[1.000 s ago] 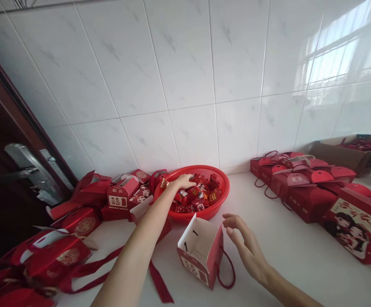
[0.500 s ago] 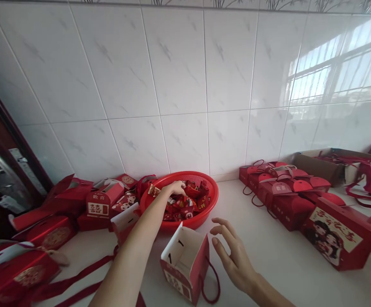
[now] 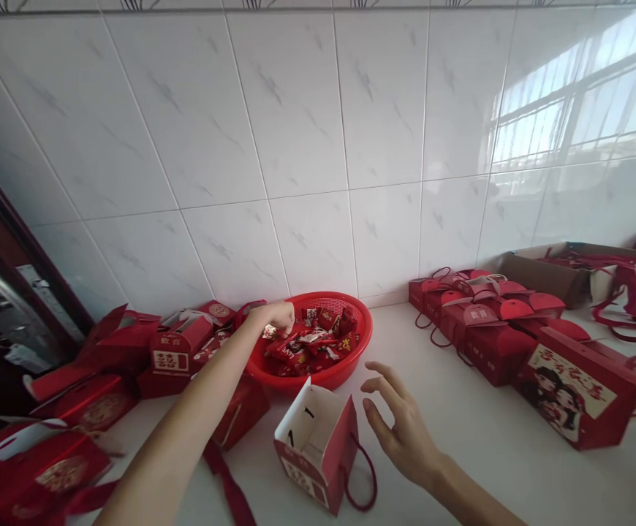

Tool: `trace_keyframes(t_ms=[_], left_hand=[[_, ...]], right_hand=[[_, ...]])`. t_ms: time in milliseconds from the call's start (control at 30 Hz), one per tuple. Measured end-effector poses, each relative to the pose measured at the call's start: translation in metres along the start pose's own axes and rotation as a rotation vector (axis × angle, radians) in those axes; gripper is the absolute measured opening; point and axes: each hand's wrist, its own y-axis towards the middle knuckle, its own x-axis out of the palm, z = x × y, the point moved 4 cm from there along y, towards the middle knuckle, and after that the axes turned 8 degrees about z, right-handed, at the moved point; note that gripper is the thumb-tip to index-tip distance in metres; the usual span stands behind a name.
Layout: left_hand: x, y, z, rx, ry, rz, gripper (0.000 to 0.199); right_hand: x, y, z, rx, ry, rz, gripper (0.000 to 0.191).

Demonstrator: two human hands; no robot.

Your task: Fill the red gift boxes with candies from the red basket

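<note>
My left hand [image 3: 281,317] is over the left part of a red plastic basket [image 3: 366,334], its fingers curled down at the wrapped red sweets [image 3: 318,343]. What its fingertips hold, if anything, is hidden. An open red gift box [image 3: 318,446] with a white inside and a dark red cord handle stands on the white counter, in front of the basket. Just right of this box, my right hand [image 3: 398,416] hovers with its fingers apart and nothing in it.
Several red gift boxes [image 3: 99,402] crowd the left side, with ribbons [image 3: 230,486] near them. More red boxes [image 3: 487,329] stand in rows on the right. Behind those, a cardboard box [image 3: 553,277] holds red ribbons. A white tiled wall [image 3: 307,146] runs along the back.
My left hand has moved left within the basket and its fingers have closed more. The sweets lie differently. My right hand and the open box have barely moved.
</note>
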Motion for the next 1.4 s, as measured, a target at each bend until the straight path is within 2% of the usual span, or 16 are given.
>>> trace_keyframes(t_ms=[100, 167, 333, 500, 667, 767, 833, 1000, 1100, 1167, 1233, 1333, 1400], left_hand=[[0.002, 0.003, 0.003, -0.042, 0.055, -0.088, 0.036], [0.010, 0.011, 0.015, -0.031, 0.055, -0.088, 0.034], [0.044, 0.036, 0.048, 0.007, -0.032, -0.001, 0.036], [0.061, 0.052, 0.048, -0.074, -0.196, 0.086, 0.036], [0.047, 0.050, 0.039, -0.055, -0.452, 0.135, 0.033], [0.031, 0.039, 0.048, 0.032, -0.636, 0.170, 0.021], [0.023, 0.027, 0.061, 0.109, -0.755, 0.165, 0.021], [0.023, -0.017, 0.109, 0.284, -0.922, 0.016, 0.034], [0.029, -0.042, 0.143, 0.424, -0.875, -0.181, 0.038], [0.034, -0.050, 0.157, 0.500, -0.795, -0.309, 0.042], [0.035, -0.044, 0.158, 0.497, -0.733, -0.309, 0.044], [0.036, -0.013, 0.136, 0.342, -0.583, -0.101, 0.038], [0.041, 0.009, 0.115, 0.240, -0.470, -0.015, 0.036]], right_hand=[[0.003, -0.002, 0.001, -0.009, -0.011, -0.009, 0.013], [0.006, -0.003, 0.002, -0.012, -0.020, -0.012, 0.013], [0.008, -0.003, 0.006, -0.012, -0.043, -0.009, 0.014], [0.004, 0.000, 0.010, -0.014, -0.057, -0.006, 0.015], [0.004, 0.000, 0.014, 0.034, -0.014, 0.004, 0.016], [0.004, 0.002, 0.017, 0.134, 0.082, 0.001, 0.013], [0.003, 0.005, 0.020, 0.265, 0.182, 0.002, 0.012], [-0.004, 0.014, 0.027, 0.656, 0.564, 0.054, 0.035], [-0.005, 0.018, 0.029, 0.779, 0.770, 0.061, 0.048], [-0.003, 0.019, 0.029, 0.805, 0.822, 0.034, 0.048], [-0.003, 0.020, 0.030, 0.812, 0.817, 0.026, 0.043], [-0.002, 0.018, 0.031, 0.853, 0.817, 0.049, 0.037], [-0.001, 0.016, 0.033, 0.899, 0.861, 0.075, 0.033]])
